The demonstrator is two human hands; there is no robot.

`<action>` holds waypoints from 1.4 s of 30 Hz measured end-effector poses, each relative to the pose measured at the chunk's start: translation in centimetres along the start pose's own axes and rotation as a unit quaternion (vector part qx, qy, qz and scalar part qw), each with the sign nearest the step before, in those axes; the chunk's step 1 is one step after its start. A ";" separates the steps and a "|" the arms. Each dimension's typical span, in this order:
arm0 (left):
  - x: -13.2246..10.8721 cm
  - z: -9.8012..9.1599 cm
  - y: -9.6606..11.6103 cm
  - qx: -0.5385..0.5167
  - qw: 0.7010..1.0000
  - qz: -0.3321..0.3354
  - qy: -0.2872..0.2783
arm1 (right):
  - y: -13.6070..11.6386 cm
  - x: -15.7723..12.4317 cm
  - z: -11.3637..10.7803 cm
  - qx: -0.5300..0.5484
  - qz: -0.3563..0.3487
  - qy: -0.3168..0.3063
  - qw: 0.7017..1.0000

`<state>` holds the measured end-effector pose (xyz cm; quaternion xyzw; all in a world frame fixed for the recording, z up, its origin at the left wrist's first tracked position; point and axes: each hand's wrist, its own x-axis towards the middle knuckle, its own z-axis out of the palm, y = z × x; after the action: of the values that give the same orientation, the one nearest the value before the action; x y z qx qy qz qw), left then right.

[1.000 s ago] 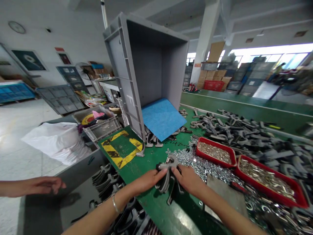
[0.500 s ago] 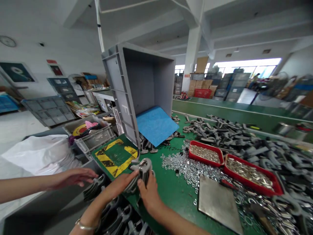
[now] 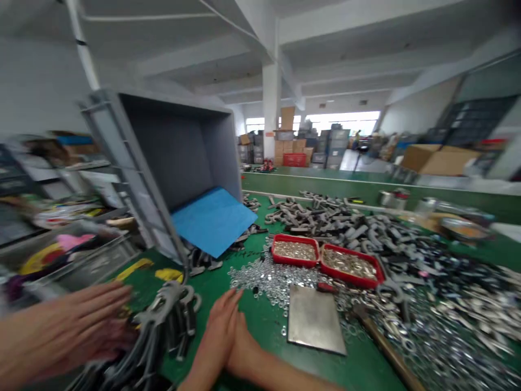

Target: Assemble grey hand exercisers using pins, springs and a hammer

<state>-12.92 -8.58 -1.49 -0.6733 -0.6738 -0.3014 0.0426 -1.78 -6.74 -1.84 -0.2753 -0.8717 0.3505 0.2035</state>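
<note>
My left hand and my right hand are pressed against each other over the green table. Their fingers are stretched out, and no object shows in them. Left of them lies a heap of curved grey-and-black parts. Another person's hands, blurred, are over the left side of that heap. To the right of my hands is a flat metal plate, with scattered small metal rings beyond it.
A grey crate stands on its side, a blue sheet at its mouth. Red trays of small metal pieces sit mid-table. A wooden-handled hammer lies at right. More grey parts are piled behind.
My hands have let go of the grey-and-black parts and come together farther right. The parts now lie at left, near the other person's hands. My view has turned right.
</note>
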 end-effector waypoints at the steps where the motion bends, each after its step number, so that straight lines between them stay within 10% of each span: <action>1: 0.8 2.0 -0.1 0.023 0.999 -0.021 -0.018 | 1.1 -2.6 -1.5 -0.013 0.026 0.019 0.999; 5: 2.0 8.7 -1.2 0.181 0.968 -0.141 -0.101 | 5.0 -15.7 -8.7 -0.023 0.129 0.095 0.987; 7: 1.3 10.5 -1.2 0.205 0.966 -0.086 -0.131 | 6.6 -23.1 -12.8 -0.029 0.178 0.188 0.965; 11: 0.4 10.8 1.3 0.199 0.967 0.042 -0.153 | 11.2 -35.5 -21.4 -0.198 0.348 0.287 0.870; 15: 2.1 10.2 3.6 0.138 0.969 0.097 -0.181 | 16.8 -40.9 -28.5 -0.245 0.450 0.329 0.793; 24: 3.6 9.2 2.6 -0.137 0.977 -0.065 -0.150 | 24.4 -39.5 -33.4 -0.201 0.572 0.326 0.726; 31: 2.9 6.0 3.4 -0.321 0.905 -0.238 -0.149 | 22.5 -38.2 -34.7 -0.081 0.499 0.376 0.777; 42: 2.0 3.6 8.6 -0.430 0.872 -0.189 -0.140 | 19.2 -25.3 -31.2 -0.028 0.343 0.341 0.875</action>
<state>-3.80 -5.88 -0.44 -0.5202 -0.5906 -0.4667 -0.4034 41.17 4.61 1.11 -0.6653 -0.6083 0.2578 0.3476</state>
